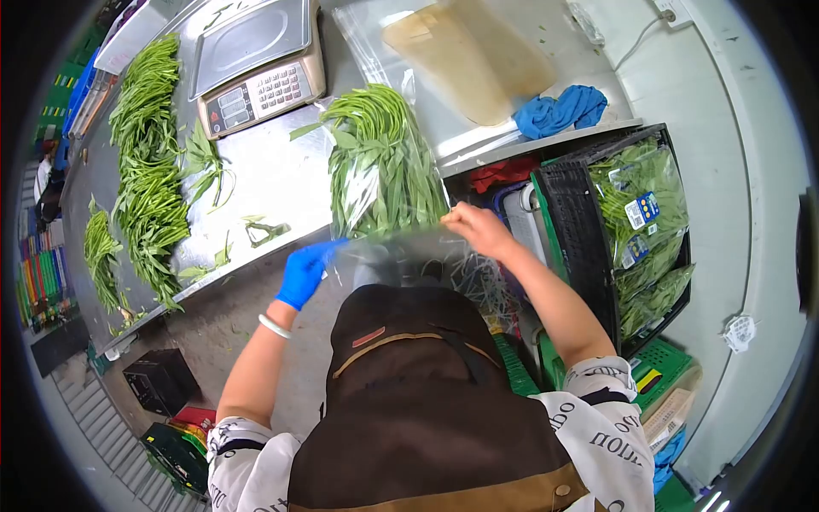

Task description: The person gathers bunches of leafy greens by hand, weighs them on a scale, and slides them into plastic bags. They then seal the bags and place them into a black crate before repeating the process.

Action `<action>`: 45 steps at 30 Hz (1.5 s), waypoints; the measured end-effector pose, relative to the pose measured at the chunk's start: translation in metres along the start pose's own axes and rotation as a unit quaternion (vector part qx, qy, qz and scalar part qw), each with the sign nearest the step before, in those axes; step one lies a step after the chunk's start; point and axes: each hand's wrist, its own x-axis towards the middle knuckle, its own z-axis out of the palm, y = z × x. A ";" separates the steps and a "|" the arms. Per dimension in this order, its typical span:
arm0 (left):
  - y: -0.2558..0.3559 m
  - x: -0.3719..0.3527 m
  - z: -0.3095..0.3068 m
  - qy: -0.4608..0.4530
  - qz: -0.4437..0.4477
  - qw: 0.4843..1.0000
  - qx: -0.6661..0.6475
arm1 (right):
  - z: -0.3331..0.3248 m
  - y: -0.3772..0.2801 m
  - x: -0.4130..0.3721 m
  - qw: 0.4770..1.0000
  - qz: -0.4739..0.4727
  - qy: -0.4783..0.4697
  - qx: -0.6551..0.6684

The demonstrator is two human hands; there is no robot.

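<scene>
A clear plastic bag (401, 243) filled with leafy green stems (375, 171) lies at the table's front edge, its bottom end hanging toward me. My left hand (304, 269), in a blue glove, pinches the bag's near left corner. Bare and closed, my right hand (478, 229) grips the near right corner. Between the two hands the film is stretched out flat. Left of the bag stands a digital scale (256, 90) with a metal pan. Farther left, long rows of loose green stems (149, 171) are laid along the table.
To my right a black crate (580, 247) holds several labelled bags of greens (640, 213). A crumpled blue cloth (560, 111) and a brown sheet (469, 60) lie at the back right. Loose leaves (264, 230) are scattered near the steel table's edge (247, 264). A black box (159, 381) sits on the floor.
</scene>
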 end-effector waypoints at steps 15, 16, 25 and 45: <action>-0.041 0.043 0.006 -0.027 -0.360 0.869 -0.337 | 0.037 -0.095 0.051 0.989 0.029 0.077 0.125; -0.040 0.044 0.005 -0.037 -0.349 0.863 -0.364 | 0.050 -0.090 0.063 0.942 0.052 -0.093 0.317; -0.020 0.053 -0.017 0.039 -0.245 0.963 0.104 | 0.008 -0.035 0.102 0.969 0.093 0.227 0.032; 0.086 0.186 -0.065 -0.158 -0.050 0.966 -0.196 | -0.138 -0.157 0.057 0.947 -0.096 0.307 -0.002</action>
